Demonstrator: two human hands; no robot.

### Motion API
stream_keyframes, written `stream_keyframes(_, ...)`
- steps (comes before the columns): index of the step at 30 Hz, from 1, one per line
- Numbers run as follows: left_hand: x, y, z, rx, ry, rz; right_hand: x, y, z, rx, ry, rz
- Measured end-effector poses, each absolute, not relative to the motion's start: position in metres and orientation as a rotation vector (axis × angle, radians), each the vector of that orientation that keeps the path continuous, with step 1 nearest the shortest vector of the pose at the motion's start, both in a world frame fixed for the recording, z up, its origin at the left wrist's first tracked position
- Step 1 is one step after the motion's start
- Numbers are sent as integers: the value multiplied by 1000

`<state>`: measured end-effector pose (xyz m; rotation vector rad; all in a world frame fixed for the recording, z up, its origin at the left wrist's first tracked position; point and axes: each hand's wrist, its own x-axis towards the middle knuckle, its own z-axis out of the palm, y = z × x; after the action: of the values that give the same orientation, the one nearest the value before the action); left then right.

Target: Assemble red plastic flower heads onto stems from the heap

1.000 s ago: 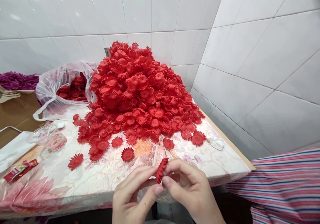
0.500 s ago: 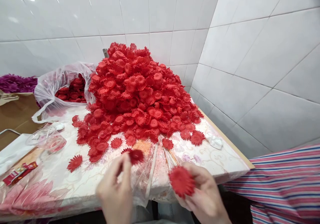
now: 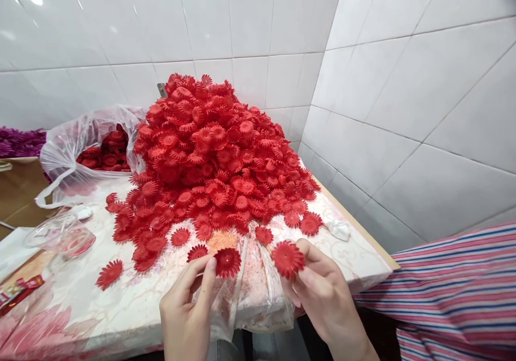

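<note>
A tall heap of red flower-shaped petal discs (image 3: 217,157) covers the back of a table with a floral cloth (image 3: 121,302). My left hand (image 3: 189,307) pinches one red disc (image 3: 228,262) between thumb and fingertips, just above the table's near edge. My right hand (image 3: 322,291) holds a second red disc (image 3: 287,259) at its fingertips, face up, a little to the right of the first. The two discs are apart. A loose clear plastic sheet (image 3: 253,291) hangs over the table edge between my hands.
A clear plastic bag (image 3: 76,151) with more red discs lies at the back left, purple pieces (image 3: 20,141) behind it. A clear cup (image 3: 60,235) lies on its side at left. White tiled walls (image 3: 403,108) close the back and right. Striped cloth (image 3: 455,291) is at lower right.
Both hands held one stack of discs together a second ago. They have since drawn apart, each keeping a disc, and both hands have risen toward the table edge.
</note>
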<state>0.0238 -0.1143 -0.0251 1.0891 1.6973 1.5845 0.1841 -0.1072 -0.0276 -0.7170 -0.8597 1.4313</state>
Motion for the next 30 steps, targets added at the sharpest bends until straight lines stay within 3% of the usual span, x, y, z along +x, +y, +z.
stream_keyframes(8,35,-124,-11,1114,1316,1359,173,-110,-37,-1071,-1077,1013)
stream_keyframes(15,38,-129,-10,954,1092,1213,171,-110,-36,-1058,-1356,863)
stream_keyframes(24,31,-126,-24,867,1116,1315,182,-105,-32,-1049,-1424,1092)
stream_keyframes(30,20,-123,-28,929,1295,1420,174,-109,-32,-1074,-1103,1222)
